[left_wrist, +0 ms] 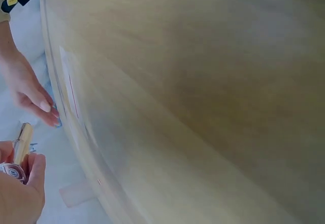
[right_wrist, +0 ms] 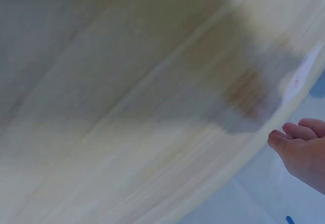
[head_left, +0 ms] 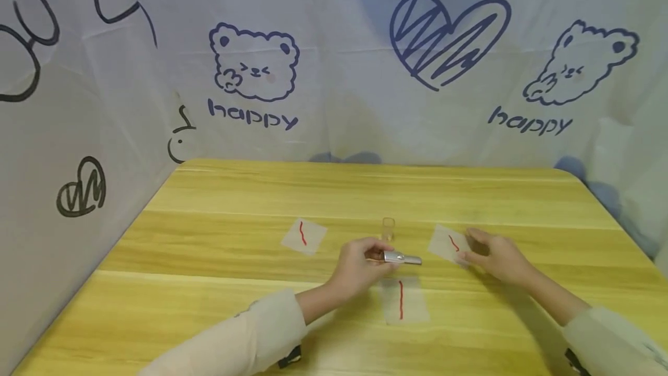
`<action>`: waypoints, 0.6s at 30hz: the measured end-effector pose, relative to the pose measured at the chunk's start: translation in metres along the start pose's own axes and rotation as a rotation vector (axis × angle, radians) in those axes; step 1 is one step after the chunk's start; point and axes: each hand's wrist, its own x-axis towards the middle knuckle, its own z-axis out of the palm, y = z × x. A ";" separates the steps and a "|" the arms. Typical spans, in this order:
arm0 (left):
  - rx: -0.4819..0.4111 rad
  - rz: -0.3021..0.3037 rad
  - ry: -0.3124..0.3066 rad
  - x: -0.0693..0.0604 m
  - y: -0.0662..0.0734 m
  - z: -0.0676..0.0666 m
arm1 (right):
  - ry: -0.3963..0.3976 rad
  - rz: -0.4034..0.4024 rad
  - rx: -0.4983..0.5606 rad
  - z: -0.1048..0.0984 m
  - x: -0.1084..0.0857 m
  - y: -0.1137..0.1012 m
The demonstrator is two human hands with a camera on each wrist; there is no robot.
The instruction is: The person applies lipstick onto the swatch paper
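Observation:
My left hand (head_left: 360, 268) holds a slim silver lipstick tube (head_left: 402, 257) between thumb and fingers, above the table; its narrower end points right. In the left wrist view, a round label shows on the end of the lipstick (left_wrist: 21, 153). My right hand (head_left: 498, 257) hovers at the right edge of a whitish square sheet (head_left: 443, 241) with a short red line. Its thumb tip overlaps that sheet's corner in the head view; whether they touch, I cannot tell. The right wrist view shows that hand (right_wrist: 302, 150) with loosely bent fingers and nothing in them.
A second sheet (head_left: 315, 237) with a red line lies to the left, and a third (head_left: 414, 300) nearer, below the left hand. A small clear cap (head_left: 388, 228) sits beyond the left hand. Wood-grain table (head_left: 209, 190); white cloth (head_left: 339, 97) with drawings hangs behind.

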 end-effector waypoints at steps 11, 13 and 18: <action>-0.106 -0.069 0.040 -0.009 -0.006 -0.020 | 0.128 -0.048 0.154 0.007 -0.016 -0.030; -0.124 -0.080 0.051 -0.011 -0.007 -0.023 | 0.139 -0.040 0.199 0.011 -0.019 -0.037; -0.163 -0.113 0.076 -0.013 -0.008 -0.029 | 0.141 0.065 0.336 0.022 -0.027 -0.059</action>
